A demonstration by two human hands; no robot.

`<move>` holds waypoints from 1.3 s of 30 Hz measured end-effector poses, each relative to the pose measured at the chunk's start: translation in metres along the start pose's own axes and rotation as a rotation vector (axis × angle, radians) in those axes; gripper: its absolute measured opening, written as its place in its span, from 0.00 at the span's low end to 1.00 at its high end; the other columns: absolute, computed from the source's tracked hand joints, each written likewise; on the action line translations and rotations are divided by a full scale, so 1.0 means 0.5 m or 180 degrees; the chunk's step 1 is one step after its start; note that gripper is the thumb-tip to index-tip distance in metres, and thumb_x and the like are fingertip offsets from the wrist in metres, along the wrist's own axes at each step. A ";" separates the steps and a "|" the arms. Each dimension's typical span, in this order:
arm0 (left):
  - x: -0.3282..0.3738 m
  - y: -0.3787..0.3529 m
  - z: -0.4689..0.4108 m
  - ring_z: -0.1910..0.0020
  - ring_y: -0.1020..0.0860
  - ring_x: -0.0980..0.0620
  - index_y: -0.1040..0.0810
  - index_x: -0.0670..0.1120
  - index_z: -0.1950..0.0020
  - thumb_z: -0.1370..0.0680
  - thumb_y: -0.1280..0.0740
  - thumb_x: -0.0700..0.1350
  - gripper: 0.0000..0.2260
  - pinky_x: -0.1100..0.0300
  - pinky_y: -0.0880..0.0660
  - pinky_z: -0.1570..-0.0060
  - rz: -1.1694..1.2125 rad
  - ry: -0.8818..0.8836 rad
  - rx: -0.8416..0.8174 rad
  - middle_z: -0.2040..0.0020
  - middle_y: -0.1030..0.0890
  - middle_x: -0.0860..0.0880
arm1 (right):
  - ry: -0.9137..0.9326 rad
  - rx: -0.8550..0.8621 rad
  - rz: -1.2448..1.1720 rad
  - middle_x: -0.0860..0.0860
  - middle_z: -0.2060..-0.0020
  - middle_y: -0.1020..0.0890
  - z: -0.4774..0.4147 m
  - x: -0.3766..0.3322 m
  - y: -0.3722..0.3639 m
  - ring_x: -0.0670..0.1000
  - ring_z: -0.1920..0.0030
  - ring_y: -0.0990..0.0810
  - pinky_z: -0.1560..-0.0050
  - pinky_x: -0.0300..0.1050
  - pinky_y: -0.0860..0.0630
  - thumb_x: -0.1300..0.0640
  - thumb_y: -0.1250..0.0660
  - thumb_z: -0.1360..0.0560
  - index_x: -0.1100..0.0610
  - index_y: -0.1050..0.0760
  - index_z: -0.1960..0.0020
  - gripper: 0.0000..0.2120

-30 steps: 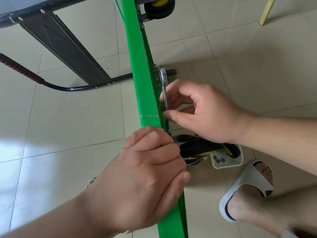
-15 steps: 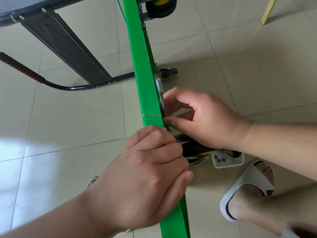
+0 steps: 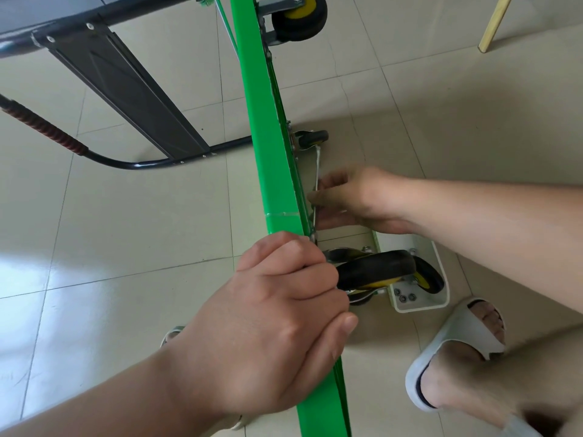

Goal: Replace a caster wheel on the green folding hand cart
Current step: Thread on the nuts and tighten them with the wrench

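Standing on its long edge, the green cart deck (image 3: 265, 137) runs up the middle of the view. The caster wheel (image 3: 378, 271) (black tyre, yellow hub) sticks out from its underside to the right, just beside the left hand (image 3: 277, 326). This hand is curled over the edge of the deck and clamps it. The right hand (image 3: 356, 200) pinches a thin wrench (image 3: 317, 171) between thumb and fingers, close along the underside, and the far end of the tool reaches toward a smaller caster (image 3: 312, 138). The hand is blurred, so I cannot tell which bolt the wrench sits on.

I judge that a fastener is being turned. If the wrench slips off, the knuckles may strike the deck. If the left grip loosens, the deck could tip onto the white tray (image 3: 438, 298) with its loose nuts (image 3: 403, 296), or onto the slippered foot (image 3: 454, 342).
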State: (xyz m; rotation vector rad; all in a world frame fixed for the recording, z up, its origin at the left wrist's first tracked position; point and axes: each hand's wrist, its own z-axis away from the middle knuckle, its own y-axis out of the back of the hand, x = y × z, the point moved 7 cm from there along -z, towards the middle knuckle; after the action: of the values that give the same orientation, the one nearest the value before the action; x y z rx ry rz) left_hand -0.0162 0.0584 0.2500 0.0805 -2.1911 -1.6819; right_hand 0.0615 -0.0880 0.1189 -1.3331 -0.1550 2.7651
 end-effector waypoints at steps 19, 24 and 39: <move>-0.001 -0.002 -0.002 0.50 0.26 0.47 0.22 0.48 0.59 0.12 0.46 0.49 0.20 0.61 0.37 0.36 -0.0019 -0.0025 0.0053 0.58 0.26 0.52 | 0.2217 0.0085 0.1296 0.49 0.54 0.15 0.116 -0.115 -0.016 0.53 0.51 0.15 0.45 0.58 0.18 0.60 0.28 0.22 0.52 0.21 0.48 0.06; 0.000 -0.003 -0.002 0.50 0.26 0.46 0.22 0.47 0.58 0.12 0.47 0.49 0.20 0.59 0.36 0.36 0.0009 -0.0015 0.0037 0.58 0.26 0.52 | 0.2199 0.0065 0.1275 0.50 0.55 0.14 0.101 -0.097 -0.022 0.55 0.52 0.15 0.48 0.61 0.17 0.59 0.27 0.23 0.50 0.20 0.49 0.06; 0.001 -0.005 -0.001 0.49 0.25 0.47 0.22 0.48 0.58 0.12 0.47 0.49 0.20 0.56 0.33 0.36 0.0049 -0.0025 0.0052 0.57 0.25 0.52 | 0.0213 0.0275 0.0512 0.64 0.51 0.15 -0.007 0.007 0.003 0.59 0.55 0.12 0.53 0.50 0.14 0.58 0.31 0.19 0.65 0.25 0.39 0.13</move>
State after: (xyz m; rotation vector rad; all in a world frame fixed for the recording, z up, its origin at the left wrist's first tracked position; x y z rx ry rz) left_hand -0.0169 0.0574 0.2480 0.0614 -2.2058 -1.6589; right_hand 0.0619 -0.0887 0.1140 -1.4746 0.0781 2.8135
